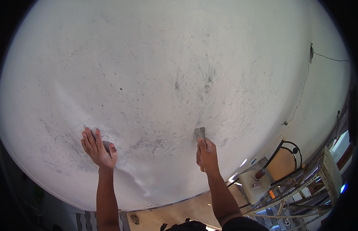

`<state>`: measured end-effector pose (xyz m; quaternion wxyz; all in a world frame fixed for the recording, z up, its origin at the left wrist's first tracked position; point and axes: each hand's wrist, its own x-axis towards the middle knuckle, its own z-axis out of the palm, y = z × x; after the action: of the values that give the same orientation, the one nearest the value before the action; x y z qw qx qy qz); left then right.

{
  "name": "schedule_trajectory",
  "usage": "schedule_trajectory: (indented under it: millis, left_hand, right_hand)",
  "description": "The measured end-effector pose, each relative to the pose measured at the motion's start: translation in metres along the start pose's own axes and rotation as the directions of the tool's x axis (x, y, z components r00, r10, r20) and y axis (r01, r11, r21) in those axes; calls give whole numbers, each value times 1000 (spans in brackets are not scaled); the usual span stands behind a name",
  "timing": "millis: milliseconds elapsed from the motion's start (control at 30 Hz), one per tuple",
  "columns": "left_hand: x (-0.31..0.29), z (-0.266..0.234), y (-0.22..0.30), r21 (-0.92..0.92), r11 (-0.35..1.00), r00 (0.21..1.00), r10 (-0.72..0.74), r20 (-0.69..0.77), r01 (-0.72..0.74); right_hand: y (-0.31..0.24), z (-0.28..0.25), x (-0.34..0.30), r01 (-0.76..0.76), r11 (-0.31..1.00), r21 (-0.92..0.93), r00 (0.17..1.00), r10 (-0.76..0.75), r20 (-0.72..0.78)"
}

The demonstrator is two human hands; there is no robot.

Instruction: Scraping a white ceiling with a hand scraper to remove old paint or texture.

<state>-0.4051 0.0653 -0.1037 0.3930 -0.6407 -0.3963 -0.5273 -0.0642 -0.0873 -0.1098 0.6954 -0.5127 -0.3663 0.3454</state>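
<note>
My left hand (97, 149) is pressed against the pale wall (156, 50), its fingers stretched. Beneath the palm a dark grey piece (107, 146), which looks like sandpaper, shows between thumb and forefinger; the rest of it is covered. Farther right, my right hand (208, 156) grips a putty knife (200, 133). The blade points up along the wall, and the end of a light wooden handle sticks out below the fist. Grey scuffs and dark specks mark the wall around and above both hands.
To the lower right stand a chair with a tan back (282, 163) and a metal frame (302, 188). A thin cable (304, 86) runs along the wall at the right. A small lump (134, 219) lies on the brown floor (163, 217) below.
</note>
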Motion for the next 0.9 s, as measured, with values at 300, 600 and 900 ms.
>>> schedule_trajectory:
  millis: [300, 600, 900]
  left_hand:
    - [1, 0, -1, 16, 1000, 1000, 12, -15, -12]
    - [2, 0, 2, 16, 1000, 999, 18, -28, -17]
    - [2, 1, 1, 20, 1000, 999, 18, -26, -17]
  right_hand:
    - [-6, 5, 1, 16, 1000, -16, 1000, -17, -15]
    - [-14, 8, 2, 35, 999, -16, 999, -35, -17]
    - [-12, 7, 3, 26, 999, -37, 1000, -26, -14]
